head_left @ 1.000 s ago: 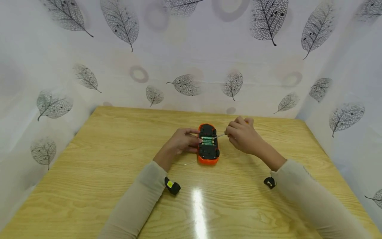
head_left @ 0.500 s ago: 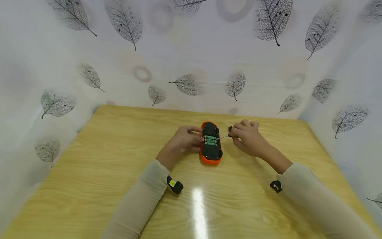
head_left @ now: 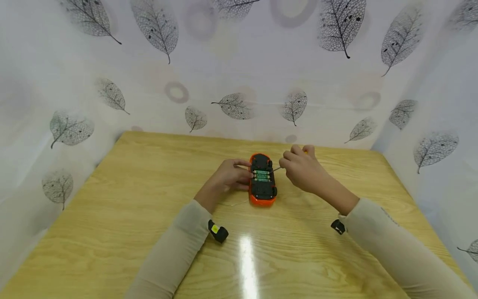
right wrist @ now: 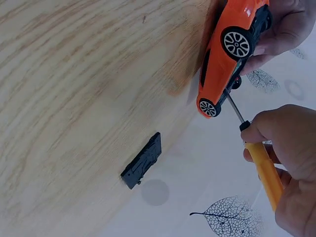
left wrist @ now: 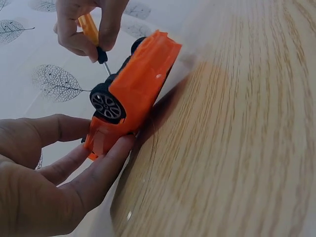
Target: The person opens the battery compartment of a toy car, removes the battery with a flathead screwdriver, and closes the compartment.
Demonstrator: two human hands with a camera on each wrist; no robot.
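An orange toy car (head_left: 263,202) lies upside down on the table, its black underside facing up. Several green batteries (head_left: 262,176) sit in its open battery bay. My left hand (head_left: 230,176) holds the car by its left side; in the left wrist view, fingers (left wrist: 106,170) rest against the orange body. My right hand (head_left: 303,168) grips a screwdriver with a yellow handle (right wrist: 266,173). Its metal shaft (right wrist: 235,107) slants into the car's underside, by the battery bay's right end. The exact contact of the tip is hidden.
A black battery cover (right wrist: 143,160) lies on the table beyond the right hand, seen in the right wrist view. A thin pale wire (head_left: 233,204) lies left of the car. A leaf-print cloth (head_left: 239,62) stands behind the wooden table (head_left: 149,166).
Half a second ago my right hand was lower and farther right, with the black cover showing beside it. Now it is raised and tilted again, the screwdriver still at the batteries.
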